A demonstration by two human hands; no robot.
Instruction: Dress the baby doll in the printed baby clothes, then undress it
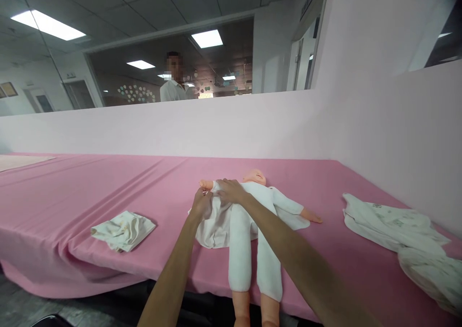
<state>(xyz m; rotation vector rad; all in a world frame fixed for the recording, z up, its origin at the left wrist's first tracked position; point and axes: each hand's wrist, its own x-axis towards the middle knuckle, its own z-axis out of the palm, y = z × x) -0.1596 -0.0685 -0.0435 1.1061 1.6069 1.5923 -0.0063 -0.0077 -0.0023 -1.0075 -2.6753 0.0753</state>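
A baby doll (pixel 257 178) in a white romper (pixel 249 231) lies on its back on the pink table, head away from me, legs hanging over the near edge. My left hand (pixel 201 204) is closed on the loose white garment cloth beside the doll's arm. My right hand (pixel 229 190) reaches across and pinches the white sleeve at the doll's outstretched arm, whose small hand (pixel 205 184) pokes out just beyond my fingers.
A folded pale printed cloth (pixel 123 230) lies left of the doll. A heap of white baby clothes (pixel 400 231) lies at the right by the wall. The pink tablecloth (pixel 90 192) covers the long table. A person (pixel 173 84) stands behind the low partition.
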